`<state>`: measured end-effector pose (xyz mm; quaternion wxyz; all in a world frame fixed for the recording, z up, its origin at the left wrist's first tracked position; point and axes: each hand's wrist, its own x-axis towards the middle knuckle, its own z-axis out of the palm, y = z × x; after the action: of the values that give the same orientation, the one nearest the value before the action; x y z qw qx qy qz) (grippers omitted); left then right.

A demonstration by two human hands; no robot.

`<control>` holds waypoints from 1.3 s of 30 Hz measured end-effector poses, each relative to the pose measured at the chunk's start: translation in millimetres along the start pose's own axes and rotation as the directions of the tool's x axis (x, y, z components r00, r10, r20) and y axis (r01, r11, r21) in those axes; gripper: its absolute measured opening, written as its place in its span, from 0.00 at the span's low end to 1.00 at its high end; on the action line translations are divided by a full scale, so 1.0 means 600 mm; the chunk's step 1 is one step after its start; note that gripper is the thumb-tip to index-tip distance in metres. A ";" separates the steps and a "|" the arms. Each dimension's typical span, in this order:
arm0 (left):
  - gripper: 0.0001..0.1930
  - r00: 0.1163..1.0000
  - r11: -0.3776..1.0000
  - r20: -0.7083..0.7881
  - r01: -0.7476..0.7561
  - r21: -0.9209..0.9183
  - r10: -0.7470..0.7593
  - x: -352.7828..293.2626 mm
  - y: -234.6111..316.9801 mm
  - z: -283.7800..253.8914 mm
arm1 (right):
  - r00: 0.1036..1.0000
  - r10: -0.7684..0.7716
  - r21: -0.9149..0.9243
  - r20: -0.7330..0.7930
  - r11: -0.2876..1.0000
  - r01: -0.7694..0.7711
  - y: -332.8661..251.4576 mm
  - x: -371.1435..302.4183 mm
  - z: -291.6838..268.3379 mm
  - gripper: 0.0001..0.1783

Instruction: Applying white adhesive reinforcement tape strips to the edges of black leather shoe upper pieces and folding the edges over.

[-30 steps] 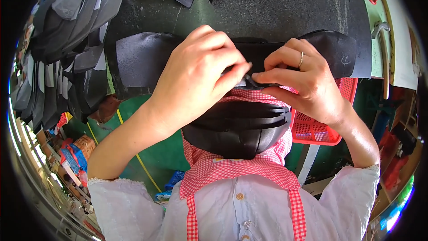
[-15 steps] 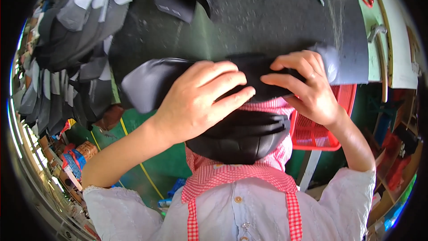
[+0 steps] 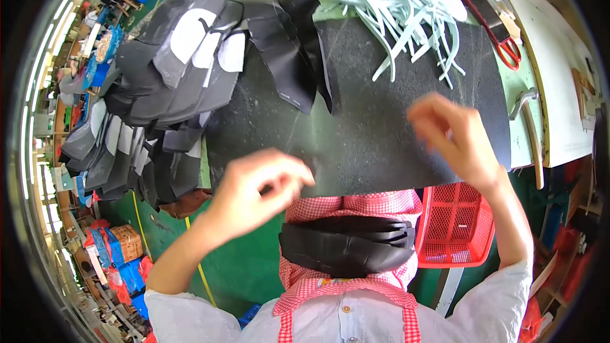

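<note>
My left hand (image 3: 251, 194) hovers over the near left edge of the black work mat (image 3: 381, 146), fingers loosely bent, a gap behind the thumb. Over the mat's right side, my right hand (image 3: 457, 143) is raised with curled fingers and thumb apart. Both hands are smeared by motion, and nothing shows in either. On my lap, across the red checked apron (image 3: 356, 204), rests a stack of curved black sheet pieces (image 3: 346, 248). Beyond my hands, more black pieces (image 3: 286, 57) lie on the mat.
Grey and black cut pieces (image 3: 184, 82) are heaped at the left. Pale strips (image 3: 387, 6) lie tangled at the back. Red-handled scissors (image 3: 508, 54) and a hammer (image 3: 530, 127) lie on the right. A red basket (image 3: 454, 241) sits below the table's right edge.
Both hands have let go of the black piece they held and moved apart. The view has shifted, showing more of the table's far side.
</note>
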<state>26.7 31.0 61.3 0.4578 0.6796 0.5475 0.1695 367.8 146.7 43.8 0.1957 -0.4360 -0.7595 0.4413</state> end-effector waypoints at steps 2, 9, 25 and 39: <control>0.26 0.802 0.763 -0.338 -0.210 0.611 0.491 0.083 -0.003 -0.035 | 0.900 -0.380 -0.447 -0.213 0.857 0.256 0.029 0.071 0.010 0.20; 0.21 0.557 0.842 -0.636 -0.276 0.464 0.534 0.170 -0.015 -0.133 | 0.746 -0.613 -0.471 -0.259 0.754 0.457 0.032 0.188 -0.018 0.07; 0.12 0.980 0.977 -0.040 -0.192 0.098 0.196 -0.037 -0.034 0.008 | 0.937 0.027 0.266 -0.348 0.961 0.071 -0.010 0.006 -0.065 0.13; 0.37 0.934 0.781 -0.244 -0.056 0.622 0.261 -0.026 -0.030 0.123 | 0.980 0.184 0.273 0.072 0.942 -0.196 -0.096 -0.049 0.007 0.10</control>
<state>64.6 -15.4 12.2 0.1062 0.7978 0.5790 0.1305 352.8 106.7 92.6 0.1945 -0.4651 -0.6483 0.5706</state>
